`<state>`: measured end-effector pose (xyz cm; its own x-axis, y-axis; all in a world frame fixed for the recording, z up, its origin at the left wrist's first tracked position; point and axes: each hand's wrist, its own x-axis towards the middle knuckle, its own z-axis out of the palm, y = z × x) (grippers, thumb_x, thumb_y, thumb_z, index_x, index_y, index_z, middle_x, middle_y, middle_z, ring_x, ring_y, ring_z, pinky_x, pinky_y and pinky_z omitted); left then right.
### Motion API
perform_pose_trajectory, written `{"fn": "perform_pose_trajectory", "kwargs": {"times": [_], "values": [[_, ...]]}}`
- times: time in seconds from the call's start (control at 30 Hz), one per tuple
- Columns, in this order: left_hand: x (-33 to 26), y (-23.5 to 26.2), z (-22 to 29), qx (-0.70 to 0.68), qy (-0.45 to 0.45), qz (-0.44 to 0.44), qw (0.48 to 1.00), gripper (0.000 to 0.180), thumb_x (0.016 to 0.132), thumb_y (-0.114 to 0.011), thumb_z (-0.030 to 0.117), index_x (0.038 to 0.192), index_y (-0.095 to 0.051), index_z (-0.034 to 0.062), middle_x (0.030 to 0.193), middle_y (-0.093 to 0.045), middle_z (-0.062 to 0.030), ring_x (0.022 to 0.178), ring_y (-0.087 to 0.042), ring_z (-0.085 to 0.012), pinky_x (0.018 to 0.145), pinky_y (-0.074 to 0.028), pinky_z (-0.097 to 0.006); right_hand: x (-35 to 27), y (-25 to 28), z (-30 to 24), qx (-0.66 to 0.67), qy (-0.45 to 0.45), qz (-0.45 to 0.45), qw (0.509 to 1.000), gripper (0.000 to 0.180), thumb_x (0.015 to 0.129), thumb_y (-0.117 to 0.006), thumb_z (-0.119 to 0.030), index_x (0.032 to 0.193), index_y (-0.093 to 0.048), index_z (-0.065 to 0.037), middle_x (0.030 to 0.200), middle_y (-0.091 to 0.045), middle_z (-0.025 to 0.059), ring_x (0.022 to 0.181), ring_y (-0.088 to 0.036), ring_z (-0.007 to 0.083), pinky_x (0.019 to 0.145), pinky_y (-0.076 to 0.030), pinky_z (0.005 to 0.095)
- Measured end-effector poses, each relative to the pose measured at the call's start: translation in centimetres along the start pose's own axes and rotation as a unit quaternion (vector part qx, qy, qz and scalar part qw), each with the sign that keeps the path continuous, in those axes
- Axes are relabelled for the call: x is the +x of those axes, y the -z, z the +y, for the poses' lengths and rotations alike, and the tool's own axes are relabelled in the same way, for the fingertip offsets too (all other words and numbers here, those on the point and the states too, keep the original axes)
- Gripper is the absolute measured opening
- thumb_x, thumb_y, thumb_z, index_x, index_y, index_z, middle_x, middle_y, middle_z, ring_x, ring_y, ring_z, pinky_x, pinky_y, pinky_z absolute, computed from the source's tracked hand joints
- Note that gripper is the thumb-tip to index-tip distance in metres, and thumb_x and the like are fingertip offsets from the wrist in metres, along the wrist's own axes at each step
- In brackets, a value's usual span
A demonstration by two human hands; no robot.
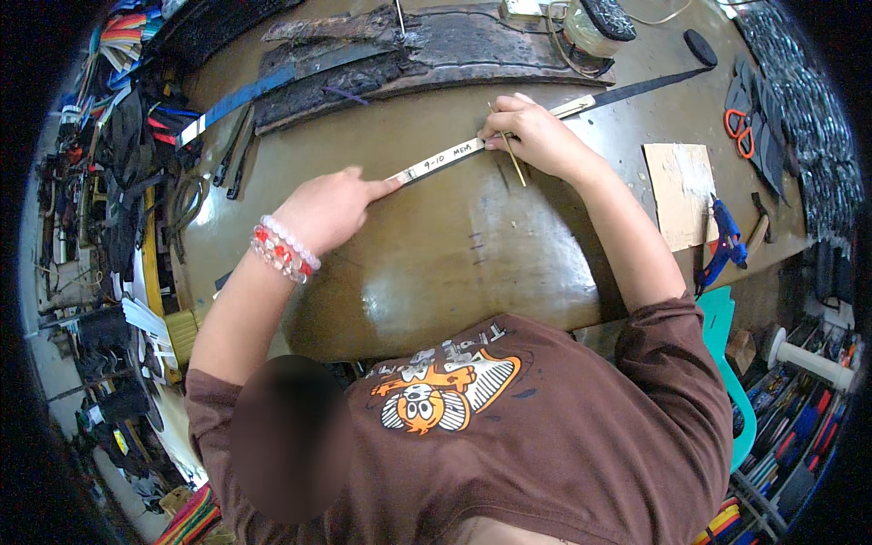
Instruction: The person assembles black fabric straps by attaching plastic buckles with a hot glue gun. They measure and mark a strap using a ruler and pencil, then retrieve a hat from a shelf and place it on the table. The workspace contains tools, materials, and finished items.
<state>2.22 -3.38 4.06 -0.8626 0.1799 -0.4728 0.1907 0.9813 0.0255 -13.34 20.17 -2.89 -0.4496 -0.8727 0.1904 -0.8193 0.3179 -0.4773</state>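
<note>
A white marked measuring strip (447, 160) lies slantwise along a black webbing strap (636, 86), whose far right end is coiled. The outstretched index finger of my left hand (331, 204) presses on the strip's left end, the other fingers bent; bead bracelets circle that wrist. Over the strip's middle, my right hand (531, 132) is closed and covers part of it. A thin yellowish stick (518, 165) is pinched in these fingers, its tip pointing toward me. The right part of the strip shows beyond my knuckles.
A charred wooden board (490, 59) with a blue strap (245, 95) crosses the table's far side. A jar (595, 36) stands there. To the right are orange-handled scissors (740, 132), a cardboard piece (681, 191), a blue glue gun (725, 245) and a hammer (758, 222). Straps hang at left.
</note>
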Motion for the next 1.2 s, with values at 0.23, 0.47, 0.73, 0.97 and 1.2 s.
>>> {"fn": "perform_pose_trajectory", "kwargs": {"times": [0.23,0.47,0.73,0.97,1.2], "values": [[6.0,-2.6,6.8,-0.037,-0.076,0.277,0.957,0.024,0.077,-0.05,0.003,0.101,-0.053,-0.0012,0.091,-0.055,-0.0161,0.085,-0.055,-0.0297,0.077,-0.047,-0.036,-0.3,-0.4,0.5,0.018,0.015,0.027,0.999,0.018,0.076,-0.066,-0.013,0.093,-0.064,-0.007,0.09,-0.058,0.0097,0.093,-0.053,0.0282,0.081,-0.045,0.0372],[6.2,-3.2,8.7,0.016,-0.015,0.275,0.961,0.046,0.077,-0.049,0.002,0.124,-0.048,0.0038,0.099,-0.053,-0.0122,0.082,-0.054,-0.0271,0.071,-0.051,-0.034,-0.3,-0.1,1.2,0.404,-0.031,0.159,0.9,0.032,0.088,-0.056,-0.009,0.12,-0.057,-0.01,0.102,-0.061,0.0041,0.079,-0.057,0.0154,0.078,-0.047,0.0285],[6.2,-3.4,9.1,0.015,-0.001,0.3,0.954,0.05,0.076,-0.05,0.002,0.125,-0.048,0.0057,0.116,-0.052,-0.0069,0.085,-0.052,-0.0254,0.074,-0.051,-0.032,-0.4,-0.9,0.1,0.24,-0.073,0.097,0.963,0.021,0.085,-0.058,-0.002,0.106,-0.058,-0.003,0.089,-0.062,0.0077,0.079,-0.061,0.0169,0.073,-0.049,0.0285],[6.2,-3.9,9.4,0.01,0.009,0.311,0.95,0.047,0.076,-0.049,0.003,0.124,-0.047,0.0023,0.124,-0.05,-0.0055,0.088,-0.052,-0.0244,0.077,-0.05,-0.03,-0.4,-0.9,-0.3,0.152,-0.022,0.104,0.983,0.015,0.08,-0.061,-0.008,0.092,-0.055,-0.001,0.081,-0.063,0.014,0.077,-0.062,0.0316,0.07,-0.05,0.0369],[6.1,-3.9,9.5,0.007,0.014,0.317,0.948,0.048,0.076,-0.049,0.003,0.124,-0.047,0.0014,0.123,-0.051,-0.0064,0.089,-0.052,-0.0244,0.078,-0.05,-0.03,-0.3,-0.7,-0.5,0.126,-0.009,0.082,0.989,0.012,0.079,-0.059,-0.008,0.089,-0.054,-0.002,0.085,-0.061,0.0145,0.084,-0.06,0.0313,0.073,-0.048,0.0383]]}}
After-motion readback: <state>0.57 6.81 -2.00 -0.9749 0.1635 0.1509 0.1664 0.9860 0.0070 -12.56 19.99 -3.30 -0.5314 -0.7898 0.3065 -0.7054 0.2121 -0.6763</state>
